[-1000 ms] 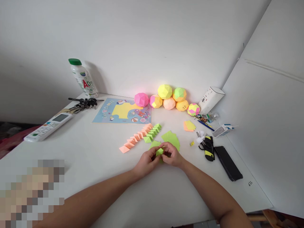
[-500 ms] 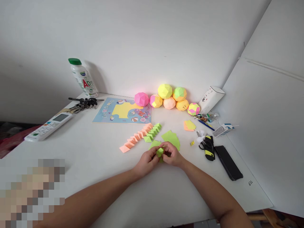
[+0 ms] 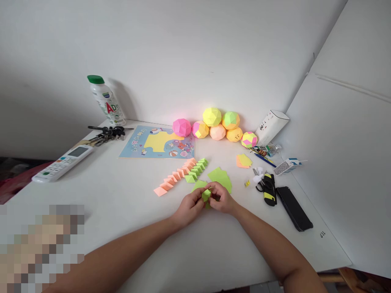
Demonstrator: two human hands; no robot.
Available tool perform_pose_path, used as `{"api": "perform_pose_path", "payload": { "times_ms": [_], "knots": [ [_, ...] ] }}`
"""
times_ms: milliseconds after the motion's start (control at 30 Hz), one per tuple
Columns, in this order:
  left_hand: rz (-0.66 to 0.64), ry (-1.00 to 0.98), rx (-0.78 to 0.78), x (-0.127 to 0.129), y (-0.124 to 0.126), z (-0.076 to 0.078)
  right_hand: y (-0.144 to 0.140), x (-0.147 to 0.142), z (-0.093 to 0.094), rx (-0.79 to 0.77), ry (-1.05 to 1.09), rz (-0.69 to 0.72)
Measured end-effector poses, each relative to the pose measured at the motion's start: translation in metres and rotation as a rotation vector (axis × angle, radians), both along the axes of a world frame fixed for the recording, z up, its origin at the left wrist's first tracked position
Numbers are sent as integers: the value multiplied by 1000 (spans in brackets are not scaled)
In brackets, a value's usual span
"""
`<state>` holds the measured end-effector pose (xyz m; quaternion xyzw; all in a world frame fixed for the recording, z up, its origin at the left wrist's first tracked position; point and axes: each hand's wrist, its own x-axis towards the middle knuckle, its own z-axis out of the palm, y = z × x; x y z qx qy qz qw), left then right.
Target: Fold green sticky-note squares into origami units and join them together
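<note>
Between my fingertips is a small piece of green paper [image 3: 206, 195], partly folded and partly covered by my fingers. My left hand [image 3: 190, 206] pinches its left side, and my right hand [image 3: 222, 199] pinches the right side. Flat green paper sheets [image 3: 220, 179] lie just beyond and partly under my hands. Farther off stands a slanting row of folded green paper units [image 3: 197, 171]. Beside it, to the left, runs a longer row of folded peach paper units [image 3: 174, 177].
Several faceted paper balls [image 3: 212, 117] rest against the wall. A blue booklet [image 3: 131, 148], a bottle [image 3: 106, 101], clips [image 3: 110, 133] and a remote control [image 3: 62, 164] are at left. Scissors [image 3: 262, 185], a black-and-yellow cutter [image 3: 269, 191], a phone [image 3: 293, 208] and small sticky notes [image 3: 243, 160] lie right.
Both hands keep their pinch on the green paper, in almost the same place. Nothing on the table has visibly moved; the view shifts very slightly.
</note>
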<state>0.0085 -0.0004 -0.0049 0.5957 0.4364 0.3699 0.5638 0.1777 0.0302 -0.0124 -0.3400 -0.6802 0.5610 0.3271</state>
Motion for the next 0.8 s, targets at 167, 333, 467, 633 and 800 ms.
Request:
{"api": "perform_pose_path", "payload": {
  "times_ms": [167,333,467,633,800],
  "knots": [
    [-1,-2,4,1,0,2,0,1,0,7,-10,-5],
    [11,14,6,1,0,4,1,1,-2,10,5,-4],
    [18,11,9,1,0,2,1,1,-3,-1,6,4],
    [12,-1,1,1,0,4,1,1,-2,13,-3,-10],
    [30,59,17,2,-1,5,0,0,2,15,-28,-17]
  ]
}}
